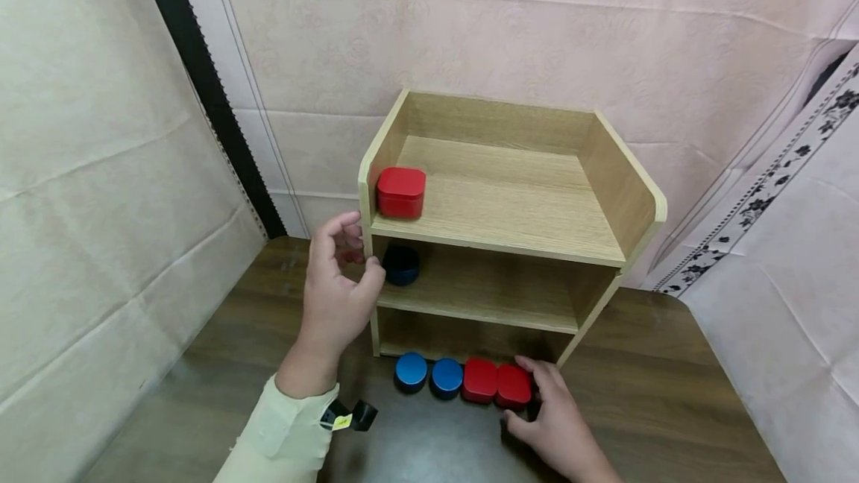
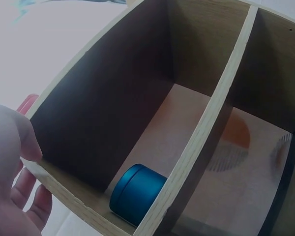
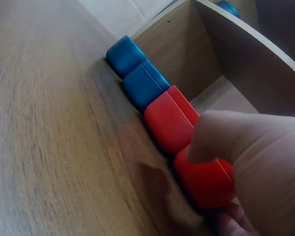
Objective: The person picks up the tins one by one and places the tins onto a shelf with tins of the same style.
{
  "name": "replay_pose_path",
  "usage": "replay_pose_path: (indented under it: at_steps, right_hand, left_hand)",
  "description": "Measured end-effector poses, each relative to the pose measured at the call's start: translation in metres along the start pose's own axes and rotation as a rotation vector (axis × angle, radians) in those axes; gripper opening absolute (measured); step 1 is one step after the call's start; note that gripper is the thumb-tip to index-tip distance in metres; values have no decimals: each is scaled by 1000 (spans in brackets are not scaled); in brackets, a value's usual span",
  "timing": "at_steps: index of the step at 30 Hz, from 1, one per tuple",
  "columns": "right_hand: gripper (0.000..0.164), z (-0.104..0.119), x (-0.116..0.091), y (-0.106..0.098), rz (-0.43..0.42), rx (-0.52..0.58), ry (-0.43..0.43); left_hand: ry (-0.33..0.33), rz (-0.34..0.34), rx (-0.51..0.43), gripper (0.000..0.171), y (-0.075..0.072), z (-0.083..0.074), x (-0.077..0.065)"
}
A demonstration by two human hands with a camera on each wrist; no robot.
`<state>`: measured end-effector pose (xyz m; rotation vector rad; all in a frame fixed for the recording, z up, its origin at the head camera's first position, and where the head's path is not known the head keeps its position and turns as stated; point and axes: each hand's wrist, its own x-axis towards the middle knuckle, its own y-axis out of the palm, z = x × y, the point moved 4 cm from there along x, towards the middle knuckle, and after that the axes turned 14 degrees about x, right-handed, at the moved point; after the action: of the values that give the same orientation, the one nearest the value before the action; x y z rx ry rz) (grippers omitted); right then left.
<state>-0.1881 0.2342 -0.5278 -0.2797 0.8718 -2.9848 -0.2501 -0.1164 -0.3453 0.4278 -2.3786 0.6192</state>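
Observation:
A small wooden shelf unit [image 1: 499, 244] stands on the table. At its left side panel, my left hand [image 1: 338, 289] holds the front edge between thumb and curled fingers. In front of the bottom shelf is a row of two blue round tins [image 1: 411, 370] and two red rounded-square tins [image 1: 479, 379]. My right hand [image 1: 553, 423] pinches the rightmost red tin [image 1: 514, 384], thumb at the near side and a finger at the far side. Another red tin [image 1: 401, 192] sits at the top shelf's left end. A blue round tin [image 2: 137, 192] is on the middle shelf, at the left.
The brown wooden table [image 1: 678, 393] extends to both sides of the shelf unit. Pale cloth hangs behind [image 1: 503, 36] and at the left and right. A black strap with a yellow label [image 1: 342, 421] is on the left wrist.

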Motion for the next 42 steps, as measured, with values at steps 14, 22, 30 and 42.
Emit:
replay_pose_path:
  at_steps: [14,22,30,42]
  right_hand:
    - [74,0,1,2,-6,-92,28]
    - [70,6,0,-1,-25,-71,11]
    - [68,26,2,-13,-60,-96,-117]
    - [66,86,4,-46,-16,-71,-181]
  left_hand:
    - [18,-25,24,63,1,0,-1]
    - [27,-10,37,64,0,0,-2]
    - [40,-9,47,64,-1,2,-2]
    - [45,-9,47,63,-1,2,-2]
